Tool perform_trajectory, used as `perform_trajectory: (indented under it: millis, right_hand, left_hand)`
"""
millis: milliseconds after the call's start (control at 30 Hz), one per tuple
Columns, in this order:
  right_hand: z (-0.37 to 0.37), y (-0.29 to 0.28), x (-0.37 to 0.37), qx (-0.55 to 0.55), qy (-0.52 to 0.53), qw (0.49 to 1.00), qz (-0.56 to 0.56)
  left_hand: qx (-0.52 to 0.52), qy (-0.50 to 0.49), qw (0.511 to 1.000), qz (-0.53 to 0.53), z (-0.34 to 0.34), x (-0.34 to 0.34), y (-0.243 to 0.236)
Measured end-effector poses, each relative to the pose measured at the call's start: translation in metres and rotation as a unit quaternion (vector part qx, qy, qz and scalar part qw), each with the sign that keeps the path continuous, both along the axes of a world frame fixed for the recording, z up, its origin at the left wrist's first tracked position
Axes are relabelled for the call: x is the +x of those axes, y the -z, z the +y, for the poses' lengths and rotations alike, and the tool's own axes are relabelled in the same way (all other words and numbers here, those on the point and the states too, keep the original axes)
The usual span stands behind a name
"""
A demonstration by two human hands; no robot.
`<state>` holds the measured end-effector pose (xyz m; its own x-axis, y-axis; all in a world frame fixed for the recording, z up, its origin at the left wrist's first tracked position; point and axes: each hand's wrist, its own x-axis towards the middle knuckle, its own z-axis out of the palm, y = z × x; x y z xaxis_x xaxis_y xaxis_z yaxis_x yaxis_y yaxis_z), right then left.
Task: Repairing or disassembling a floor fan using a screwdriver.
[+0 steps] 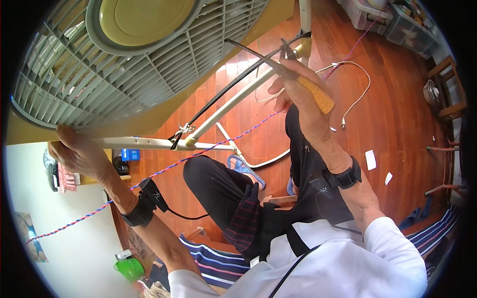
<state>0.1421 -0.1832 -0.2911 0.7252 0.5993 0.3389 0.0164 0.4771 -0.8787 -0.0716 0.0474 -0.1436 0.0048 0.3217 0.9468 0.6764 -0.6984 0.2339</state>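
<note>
A large box fan (164,102) with a pale slatted grille and beige casing fills the upper left. My left hand (79,155) is closed on the casing's lower left edge, thumb on the front; its other fingers are partly hidden. A knife (318,94) with a yellow textured handle and narrow dark blade is in my right hand (300,92). Its tip overlaps the grille's right part; whether it touches I cannot tell. Behind the blade, dark cord is tied around a cream metal tube (233,115) of the frame beside the fan.
A red-blue twisted cord (159,171) crosses below the frame. On the wooden floor (348,164) lie a white cable (368,82) and paper scraps (370,160). Clear storage boxes (405,30) stand at the far right. A green basket (130,269) is at the lower left.
</note>
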Motion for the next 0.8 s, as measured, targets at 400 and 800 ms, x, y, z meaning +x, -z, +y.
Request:
perform_trajectory:
  millis: [400,800]
  right_hand:
    - [0.001,0.004,0.000,0.029,-0.007,0.998,0.059]
    - [0.003,0.007,-0.003,0.046,-0.022,0.997,0.061]
  left_hand:
    - [0.021,-0.001,1.000,0.012,0.003,-0.002,0.000]
    - [0.022,0.006,1.000,-0.004,0.000,-0.003,0.002]
